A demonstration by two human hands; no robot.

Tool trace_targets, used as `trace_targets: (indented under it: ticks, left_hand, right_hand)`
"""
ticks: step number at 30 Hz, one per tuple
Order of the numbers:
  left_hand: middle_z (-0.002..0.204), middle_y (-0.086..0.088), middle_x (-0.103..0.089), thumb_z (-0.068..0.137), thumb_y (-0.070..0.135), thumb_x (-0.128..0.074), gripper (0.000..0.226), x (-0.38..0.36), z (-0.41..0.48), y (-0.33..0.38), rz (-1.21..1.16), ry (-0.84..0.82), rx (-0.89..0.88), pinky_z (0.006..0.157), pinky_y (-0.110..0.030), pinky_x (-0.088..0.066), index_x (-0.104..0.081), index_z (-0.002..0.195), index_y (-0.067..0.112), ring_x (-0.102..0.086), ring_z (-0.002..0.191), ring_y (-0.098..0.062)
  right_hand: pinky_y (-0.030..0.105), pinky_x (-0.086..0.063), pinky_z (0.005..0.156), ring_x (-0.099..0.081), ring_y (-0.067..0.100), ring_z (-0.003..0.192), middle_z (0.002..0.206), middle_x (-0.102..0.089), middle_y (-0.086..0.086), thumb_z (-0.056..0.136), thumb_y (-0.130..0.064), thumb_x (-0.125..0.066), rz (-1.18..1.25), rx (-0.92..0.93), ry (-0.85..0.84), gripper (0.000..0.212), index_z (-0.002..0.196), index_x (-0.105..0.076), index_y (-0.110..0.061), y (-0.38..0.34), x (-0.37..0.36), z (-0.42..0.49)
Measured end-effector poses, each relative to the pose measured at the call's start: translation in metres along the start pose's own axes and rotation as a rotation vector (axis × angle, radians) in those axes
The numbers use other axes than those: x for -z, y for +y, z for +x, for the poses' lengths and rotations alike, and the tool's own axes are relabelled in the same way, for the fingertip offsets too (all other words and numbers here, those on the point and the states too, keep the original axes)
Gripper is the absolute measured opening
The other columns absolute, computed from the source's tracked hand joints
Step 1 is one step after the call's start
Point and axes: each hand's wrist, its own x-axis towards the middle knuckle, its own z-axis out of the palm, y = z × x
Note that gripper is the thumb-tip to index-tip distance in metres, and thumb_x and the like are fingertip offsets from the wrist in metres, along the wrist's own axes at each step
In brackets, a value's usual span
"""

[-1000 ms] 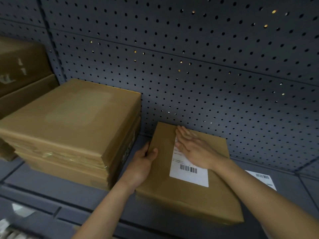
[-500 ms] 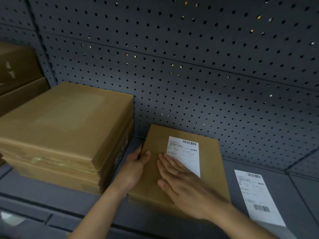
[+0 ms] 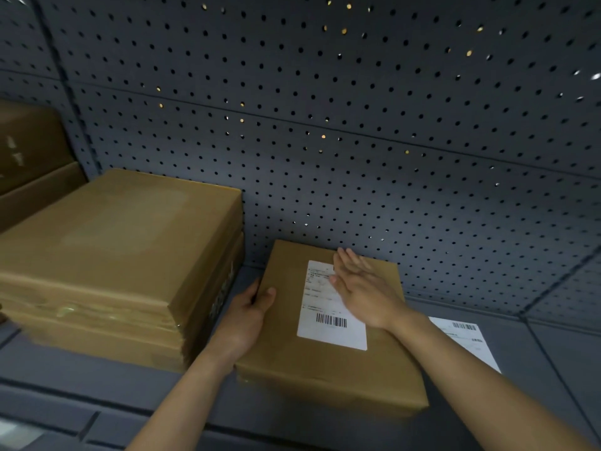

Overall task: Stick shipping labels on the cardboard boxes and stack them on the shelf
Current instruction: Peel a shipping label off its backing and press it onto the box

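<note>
Now: label-pressing step; box not yet stacked.
Task box: flat cardboard box lies on the grey shelf, far edge near the pegboard back panel, just right of the box stack, with a gap between them.
Left hand: left hand sits in that gap and grips the box's left edge, thumb on top, fingers wrapped down the side.
Right hand: right hand is flat, fingers straight and together, palm down on the upper right part of the shipping label; it holds nothing.
Label: white, runs along the box's length, roughly centred. The lower half is uncovered and looks flat; the upper right corner is hidden under the hand.
How to do it well: my judgement. Hold the left grip firm so the box can't slide, sweep the flat palm from the middle out to the edges, and finish on the corners. Press, don't drag, or the sheet may wrinkle or skew.
Likely after: lift onto the stack at left, label up.
Readable writing: barcode near the label's bottom edge. The text lines above it are too small to read. No brand legible.
Spare label: second label sheet lies on the shelf right of the box, partly behind the right forearm. Barcode at its far end; text unreadable.
Stack print: dark lettering on the stack's side, blurred, can't read.
Far left: far-left cartons, pale marks, unreadable.
</note>
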Motion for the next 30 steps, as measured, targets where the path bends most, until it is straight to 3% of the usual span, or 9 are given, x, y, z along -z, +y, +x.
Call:
trace_targets:
  ticks: [4,10,12,15,18,21,23,26,30]
  left_hand:
    - [0.090,0.022,-0.059,0.102,0.036,-0.048,0.035,-0.002,-0.003,0.002,-0.024,0.006,-0.023,0.058,-0.014,-0.043,-0.045,0.137,0.035,-0.060,0.079,0.001]
    - [0.088,0.016,-0.063,0.100,0.029,-0.054,0.017,-0.002,-0.003,0.004,-0.089,0.041,-0.023,0.059,-0.020,-0.046,-0.052,0.115,0.036,-0.063,0.079,-0.006]
    - [0.089,0.015,-0.063,0.099,0.025,-0.056,0.018,-0.002,-0.003,0.004,-0.104,0.050,-0.029,0.062,-0.023,-0.046,-0.052,0.114,0.036,-0.063,0.081,-0.008]
    - [0.091,0.013,-0.067,0.098,0.022,-0.057,0.018,-0.001,-0.005,0.002,-0.101,0.051,-0.034,0.065,-0.025,-0.048,-0.056,0.111,0.034,-0.065,0.084,-0.011]
    - [0.079,0.016,-0.074,0.097,0.021,-0.057,0.016,0.008,-0.009,0.000,-0.061,0.022,-0.043,0.068,-0.026,-0.050,-0.064,0.098,0.035,-0.069,0.082,-0.010]
    - [0.101,0.012,-0.076,0.094,0.026,-0.062,0.026,0.021,-0.015,-0.003,-0.035,-0.037,-0.048,0.090,-0.029,-0.052,-0.065,0.119,0.031,-0.070,0.096,-0.010]
    - [0.107,0.016,-0.073,0.093,0.026,-0.062,0.033,0.026,-0.021,-0.007,-0.021,-0.067,-0.061,0.093,-0.020,-0.048,-0.062,0.126,0.029,-0.068,0.098,0.000]
    - [0.087,0.031,-0.072,0.097,0.015,-0.055,0.027,0.020,-0.036,-0.016,0.002,-0.139,-0.095,0.067,0.000,-0.044,-0.058,0.115,0.035,-0.065,0.081,0.016]
    - [0.125,0.020,-0.064,0.096,0.015,-0.057,0.057,0.016,-0.043,-0.031,-0.022,-0.096,-0.131,0.094,-0.015,-0.043,-0.039,0.148,0.031,-0.059,0.116,0.000]
  right_hand:
    - [0.025,0.004,0.121,0.003,0.007,0.150,0.165,-0.008,-0.002,0.105,-0.047,-0.025,0.225,-0.012,0.137,0.060,0.156,-0.017,-0.017,-0.003,0.002,-0.014]
    - [0.034,-0.016,0.123,-0.013,0.012,0.151,0.161,-0.026,-0.005,0.102,-0.036,-0.048,0.373,-0.171,0.381,0.052,0.151,-0.038,-0.023,0.009,-0.005,-0.075]
    - [0.033,-0.027,0.117,-0.029,0.018,0.146,0.156,-0.036,-0.003,0.100,-0.036,-0.051,0.418,-0.274,0.395,0.051,0.148,-0.041,-0.024,0.014,-0.009,-0.094]
    - [0.027,-0.039,0.095,-0.052,0.014,0.124,0.129,-0.056,-0.010,0.098,-0.032,-0.055,0.630,-0.401,0.410,0.042,0.139,-0.048,-0.020,0.020,-0.014,-0.113]
    - [0.017,-0.037,0.098,-0.050,0.011,0.129,0.144,-0.051,-0.002,0.098,-0.033,-0.058,0.923,-0.517,0.354,0.058,0.149,-0.040,-0.011,0.021,-0.021,-0.125]
    - [0.003,-0.045,0.074,-0.066,-0.002,0.101,0.120,-0.069,-0.011,0.099,-0.023,-0.057,1.156,-0.489,0.336,0.038,0.137,-0.057,-0.019,0.015,-0.026,-0.136]
    - [0.009,-0.051,0.078,-0.069,0.001,0.098,0.108,-0.074,-0.012,0.099,-0.021,-0.056,1.239,-0.458,0.350,0.030,0.128,-0.063,-0.024,0.010,-0.029,-0.142]
    - [0.019,-0.051,0.092,-0.067,0.005,0.107,0.115,-0.072,-0.012,0.100,-0.018,-0.054,1.264,-0.415,0.377,0.035,0.133,-0.059,-0.026,0.001,-0.036,-0.147]
    - [0.012,-0.050,0.086,-0.067,-0.002,0.102,0.107,-0.073,-0.020,0.099,-0.007,-0.053,1.328,-0.431,0.494,0.039,0.133,-0.055,-0.025,-0.011,-0.045,-0.145]
